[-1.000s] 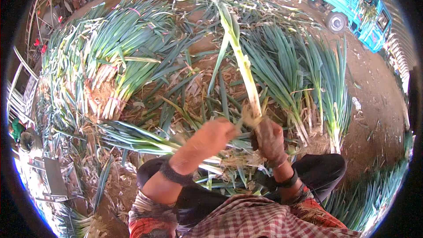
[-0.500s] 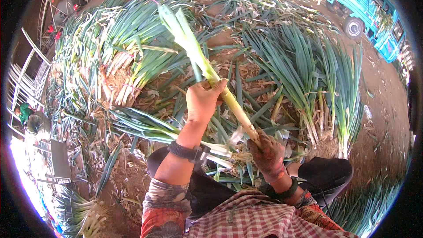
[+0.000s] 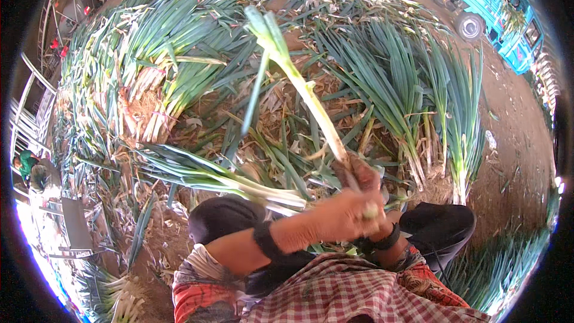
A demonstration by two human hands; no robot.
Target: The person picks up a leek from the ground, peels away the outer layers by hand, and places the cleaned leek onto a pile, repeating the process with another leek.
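A long green onion (image 3: 313,101) slants up and away from my lap, its pale stalk low and its short-cut green top far. My right hand (image 3: 359,174), soiled brown, is closed around the low end of the stalk. Just below it, my left hand (image 3: 344,218) is curled beside the root end, blurred by motion; what its fingers hold is hidden. A green leaf (image 3: 256,93) hangs down from the upper part of the onion. In front of my knees lie several green onions (image 3: 239,182) with their white ends toward my hands.
A big heap of green onions (image 3: 179,30) covers the far left. Upright-leaning bundles (image 3: 412,96) stand at the right, more onions (image 3: 508,269) at lower right. Loose leaves litter the ground ahead. A turquoise cart (image 3: 490,15) is parked at the far right; a metal rack (image 3: 27,101) stands left.
My left hand has moved from mid-stalk down toward my right hand at the root end. The stalk shows paler, and a leaf now hangs away from it. My right hand has kept its grip.
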